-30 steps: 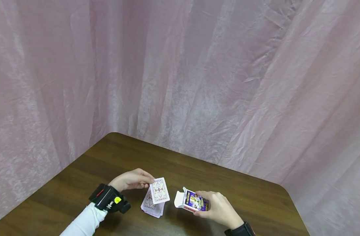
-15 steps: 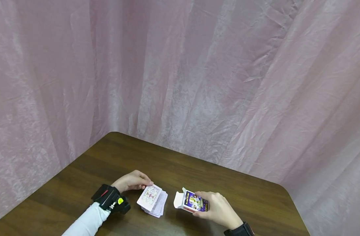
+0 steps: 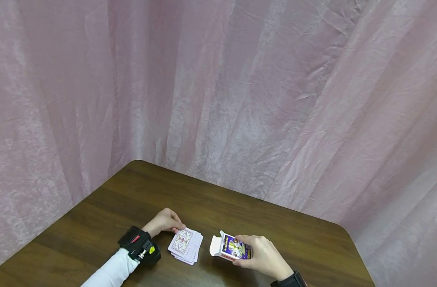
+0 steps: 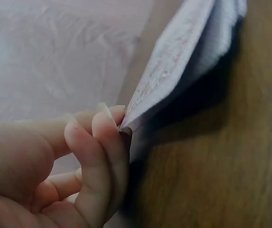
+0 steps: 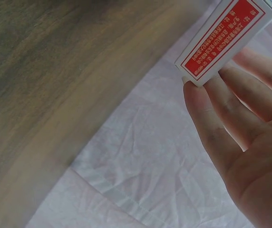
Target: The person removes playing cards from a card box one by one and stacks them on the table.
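My left hand [image 3: 165, 221] pinches the corner of a patterned playing card [image 3: 183, 241], which lies on a loose pile of cards [image 3: 194, 248]. In the left wrist view, thumb and fingertips of the left hand [image 4: 86, 156] meet at the card's corner [image 4: 169, 61]. To the right, my right hand [image 3: 265, 255] grips a purple card box [image 3: 236, 247], its white end flap [image 3: 215, 246] standing out towards the pile. A red and white side of the box [image 5: 224, 40] shows in the right wrist view, against the fingers of the right hand [image 5: 250, 128].
The brown wooden table [image 3: 218, 203] has rounded far corners. Behind it and along its left side hangs a pink curtain [image 3: 218, 99]. A black strapped device [image 3: 139, 245] sits on the left wrist, and a black band [image 3: 289, 281] on the right.
The left hand's card has come down from above the pile, moving left and turning, and now lies flat on it. The right hand and box have barely shifted.
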Tool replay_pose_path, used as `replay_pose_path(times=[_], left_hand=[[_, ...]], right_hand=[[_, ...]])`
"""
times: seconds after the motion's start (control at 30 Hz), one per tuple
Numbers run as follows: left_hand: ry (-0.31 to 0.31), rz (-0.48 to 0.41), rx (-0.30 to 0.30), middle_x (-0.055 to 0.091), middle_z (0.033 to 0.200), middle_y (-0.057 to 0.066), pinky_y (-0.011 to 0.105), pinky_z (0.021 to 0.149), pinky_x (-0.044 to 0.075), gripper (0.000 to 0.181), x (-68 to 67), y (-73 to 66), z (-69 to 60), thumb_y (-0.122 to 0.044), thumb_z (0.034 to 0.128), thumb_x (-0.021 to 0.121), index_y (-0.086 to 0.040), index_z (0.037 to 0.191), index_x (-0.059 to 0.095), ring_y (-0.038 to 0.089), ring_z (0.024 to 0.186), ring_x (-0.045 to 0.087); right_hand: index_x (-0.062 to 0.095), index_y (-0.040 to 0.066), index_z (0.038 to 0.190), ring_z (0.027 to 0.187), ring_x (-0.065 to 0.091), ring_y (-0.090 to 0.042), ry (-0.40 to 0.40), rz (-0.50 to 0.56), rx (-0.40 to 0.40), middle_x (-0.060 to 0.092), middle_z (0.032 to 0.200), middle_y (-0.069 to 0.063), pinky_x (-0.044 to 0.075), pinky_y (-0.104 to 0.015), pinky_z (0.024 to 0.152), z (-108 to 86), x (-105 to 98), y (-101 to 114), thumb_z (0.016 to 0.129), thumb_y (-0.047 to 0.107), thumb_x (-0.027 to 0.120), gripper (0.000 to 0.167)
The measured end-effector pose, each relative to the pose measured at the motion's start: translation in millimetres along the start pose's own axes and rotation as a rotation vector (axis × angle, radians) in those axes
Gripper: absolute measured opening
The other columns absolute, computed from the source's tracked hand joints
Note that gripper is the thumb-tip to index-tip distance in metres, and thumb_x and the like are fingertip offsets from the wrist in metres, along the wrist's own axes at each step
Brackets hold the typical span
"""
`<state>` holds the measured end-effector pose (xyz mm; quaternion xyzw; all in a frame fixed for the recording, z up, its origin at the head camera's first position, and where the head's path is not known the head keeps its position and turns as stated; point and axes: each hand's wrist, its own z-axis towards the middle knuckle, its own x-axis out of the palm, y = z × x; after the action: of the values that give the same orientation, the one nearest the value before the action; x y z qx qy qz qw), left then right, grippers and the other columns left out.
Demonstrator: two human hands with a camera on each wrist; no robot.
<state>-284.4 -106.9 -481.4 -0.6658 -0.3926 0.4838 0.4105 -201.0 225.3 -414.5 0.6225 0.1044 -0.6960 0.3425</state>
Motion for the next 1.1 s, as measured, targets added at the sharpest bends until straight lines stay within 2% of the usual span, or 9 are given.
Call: replay_pose_path(times=[0.2,0.43,0.6,0.67,0.77,0.87,0.93,1.0,1.1], left_hand=[[-0.144,0.224,0.037,0.057,0.048,-0.003,0.017,0.046,0.037,0.019,6.3,-5.1,-5.8,-0.008,0.0699,0.083,-0.002,0.063,0.067,0.006,0.044,0.053],[-0.203,0.357,0.098,0.058,0.044,0.000,0.019,0.044,0.031,0.023,11.9,-7.4,-6.1,-0.010,0.0684,0.084,-0.006,0.056,0.065,0.007,0.041,0.054],[-0.230,0.412,0.201,0.056,0.046,0.000,0.017,0.041,0.029,0.025,19.5,-19.2,-10.7,-0.010,0.0708,0.082,-0.006,0.056,0.062,0.006,0.040,0.047],[-0.191,0.401,0.257,0.055,0.050,-0.001,0.017,0.041,0.032,0.024,24.8,-27.9,-14.9,-0.011,0.0736,0.080,-0.007,0.059,0.062,0.007,0.042,0.047],[-0.040,0.301,0.343,0.061,0.057,0.004,0.018,0.043,0.036,0.018,35.3,-42.6,-22.1,-0.012,0.0787,0.077,-0.006,0.067,0.065,0.008,0.046,0.052],[0.149,0.140,0.358,0.067,0.064,0.011,0.021,0.048,0.044,0.009,48.0,-55.7,-29.0,-0.009,0.0817,0.073,-0.004,0.076,0.069,0.011,0.049,0.059],[0.237,0.055,0.343,0.068,0.065,0.012,0.023,0.049,0.047,0.005,56.5,-62.5,-33.3,-0.006,0.0819,0.073,-0.002,0.080,0.070,0.012,0.050,0.060],[0.281,0.010,0.318,0.068,0.064,0.010,0.025,0.051,0.050,0.004,64.0,-67.4,-37.0,-0.004,0.0813,0.072,0.000,0.081,0.070,0.010,0.049,0.059],[0.294,0.004,0.295,0.067,0.061,0.007,0.024,0.049,0.050,0.006,72.5,-72.0,-41.4,-0.005,0.0808,0.073,0.000,0.079,0.069,0.007,0.046,0.057]], right_hand=[[0.068,0.014,0.116,0.076,0.054,0.002,0.000,0.007,-0.007,0.071,0.098,0.006,0.044,-0.017,0.062,0.2,1.5,-0.1,0.073,0.047,0.079,0.056],[0.068,0.014,0.116,0.075,0.054,0.003,0.008,0.007,-0.006,0.071,0.097,0.006,0.044,-0.017,0.061,0.9,2.5,-0.3,0.073,0.047,0.079,0.056],[0.068,0.013,0.116,0.074,0.054,0.002,0.006,0.005,-0.006,0.071,0.096,0.006,0.044,-0.017,0.061,0.8,1.5,-0.1,0.072,0.045,0.080,0.055],[0.068,0.014,0.116,0.074,0.054,0.002,0.005,0.002,-0.006,0.071,0.096,0.006,0.044,-0.017,0.060,1.0,0.8,0.2,0.072,0.045,0.080,0.055],[0.068,0.014,0.117,0.074,0.055,0.002,0.006,-0.003,-0.001,0.071,0.096,0.006,0.044,-0.017,0.060,1.7,-0.1,0.6,0.072,0.047,0.080,0.056],[0.067,0.015,0.117,0.075,0.055,0.002,0.011,0.000,0.005,0.071,0.097,0.006,0.044,-0.017,0.060,2.6,-0.8,0.8,0.073,0.048,0.079,0.057],[0.067,0.015,0.117,0.075,0.056,0.001,0.013,0.004,0.004,0.071,0.098,0.005,0.044,-0.017,0.061,3.1,-1.1,1.0,0.073,0.048,0.079,0.056],[0.067,0.016,0.117,0.076,0.056,0.001,0.013,0.006,0.003,0.071,0.098,0.005,0.044,-0.018,0.061,3.4,-1.2,1.2,0.073,0.048,0.079,0.056],[0.067,0.016,0.117,0.076,0.056,0.001,0.007,0.005,-0.002,0.071,0.099,0.006,0.044,-0.018,0.061,3.5,-1.7,1.9,0.073,0.048,0.079,0.056]])
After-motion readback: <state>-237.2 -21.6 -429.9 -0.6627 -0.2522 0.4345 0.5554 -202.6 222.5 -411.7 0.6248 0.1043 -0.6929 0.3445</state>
